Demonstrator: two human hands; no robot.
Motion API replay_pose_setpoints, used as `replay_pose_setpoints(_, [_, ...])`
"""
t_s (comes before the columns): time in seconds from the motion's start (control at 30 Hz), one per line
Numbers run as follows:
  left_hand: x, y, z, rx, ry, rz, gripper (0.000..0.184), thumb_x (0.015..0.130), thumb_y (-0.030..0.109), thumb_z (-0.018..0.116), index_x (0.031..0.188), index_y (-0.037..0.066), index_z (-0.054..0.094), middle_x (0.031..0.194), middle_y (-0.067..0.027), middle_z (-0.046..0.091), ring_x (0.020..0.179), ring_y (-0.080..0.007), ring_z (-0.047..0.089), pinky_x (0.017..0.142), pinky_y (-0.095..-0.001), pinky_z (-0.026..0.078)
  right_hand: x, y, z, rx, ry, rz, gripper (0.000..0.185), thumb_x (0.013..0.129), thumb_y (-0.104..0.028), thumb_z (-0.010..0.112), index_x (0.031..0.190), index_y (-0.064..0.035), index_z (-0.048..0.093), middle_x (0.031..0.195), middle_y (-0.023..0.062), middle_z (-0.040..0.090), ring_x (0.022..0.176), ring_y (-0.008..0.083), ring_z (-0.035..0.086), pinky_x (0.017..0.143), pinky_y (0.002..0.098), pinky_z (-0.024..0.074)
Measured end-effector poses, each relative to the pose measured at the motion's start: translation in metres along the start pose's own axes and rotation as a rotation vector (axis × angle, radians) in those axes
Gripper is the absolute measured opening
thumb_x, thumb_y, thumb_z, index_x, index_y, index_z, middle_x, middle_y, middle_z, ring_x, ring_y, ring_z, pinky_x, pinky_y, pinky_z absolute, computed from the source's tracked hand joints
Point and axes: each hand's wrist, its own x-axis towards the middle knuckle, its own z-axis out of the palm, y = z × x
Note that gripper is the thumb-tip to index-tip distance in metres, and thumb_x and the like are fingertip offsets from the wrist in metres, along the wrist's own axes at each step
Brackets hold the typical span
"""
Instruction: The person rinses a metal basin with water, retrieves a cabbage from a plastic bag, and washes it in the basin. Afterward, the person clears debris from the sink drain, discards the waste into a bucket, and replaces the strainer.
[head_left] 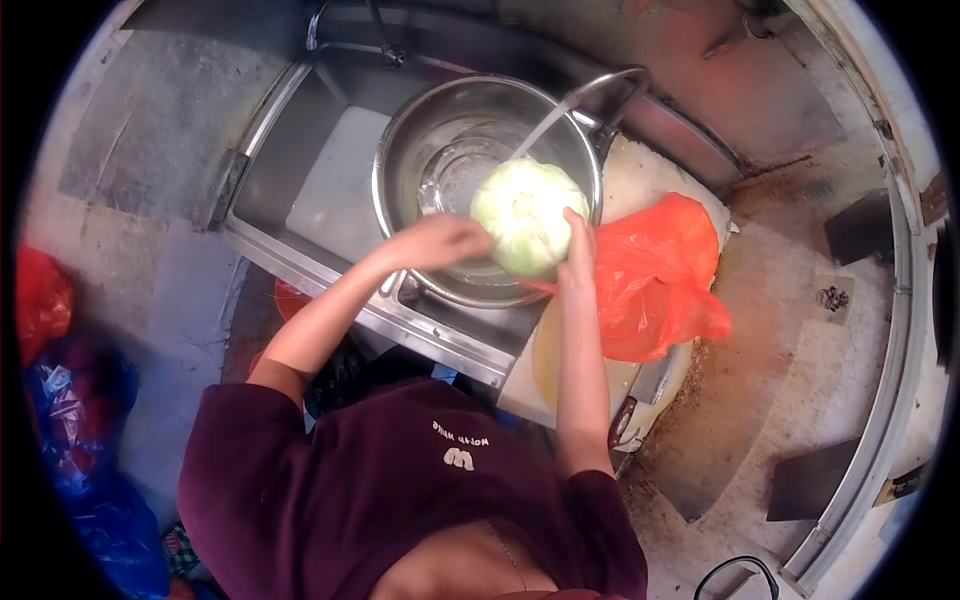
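Observation:
A pale green cabbage [530,215] is held over the right side of a round steel basin [383,185]. My right hand [577,250] grips it from the right, with the thumb up along its side. My left hand [445,241] is at the cabbage's left edge, its fingers curled and slightly blurred; whatever they pinch is hidden. Water runs from a curved faucet [612,78] into the basin, behind the cabbage. Clear water shows at the basin's bottom.
The basin rests in a steel sink [262,180] with a pale board [335,180] to its left. An orange-red plastic bag [655,285] lies on the right-hand counter beside my right forearm. Blue bags [110,530] and a red bag [42,300] are at the far left.

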Motion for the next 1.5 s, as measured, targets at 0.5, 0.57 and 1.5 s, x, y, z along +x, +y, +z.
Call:
replay_pose_setpoints(0.5, [0.122, -0.071, -0.014, 0.232, 0.440, -0.228, 0.064, 0.077, 0.041, 0.057, 0.123, 0.000, 0.043, 0.123, -0.0256, 0.043, 0.118, -0.0387, 0.037, 0.099, -0.0417, 0.031, 0.066, 0.056, -0.009, -0.050, -0.009, 0.179, 0.058, 0.087, -0.036, 0.050, 0.128, 0.0025, 0.033, 0.126, 0.0179, 0.042, 0.115, 0.0273, 0.043, 0.094, 0.0378, 0.0373])
replay_pose_setpoints(0.57, [0.148, -0.058, -0.007, 0.290, 0.380, -0.205, 0.064, 0.078, 0.040, 0.055, 0.124, 0.000, 0.042, 0.125, -0.0256, 0.041, 0.119, -0.0409, 0.035, 0.099, -0.0428, 0.029, 0.067, 0.058, -0.015, -0.292, 0.071, 0.103, 0.061, 0.087, -0.036, 0.050, 0.129, 0.0039, 0.031, 0.128, 0.0197, 0.040, 0.118, 0.0288, 0.040, 0.097, 0.0366, 0.0333])
replay_pose_setpoints(1.5, [0.165, -0.104, -0.011, 0.077, 0.117, -0.461, 0.092, 0.068, 0.073, 0.045, 0.119, -0.002, 0.049, 0.120, -0.0253, 0.047, 0.115, -0.0340, 0.045, 0.096, -0.0399, 0.035, 0.219, -0.047, -0.011, -1.074, 0.371, -0.201, 0.040, 0.070, -0.032, 0.067, 0.086, 0.0044, 0.064, 0.092, 0.0228, 0.062, 0.090, 0.0327, 0.060, 0.079, 0.0368, 0.0431])
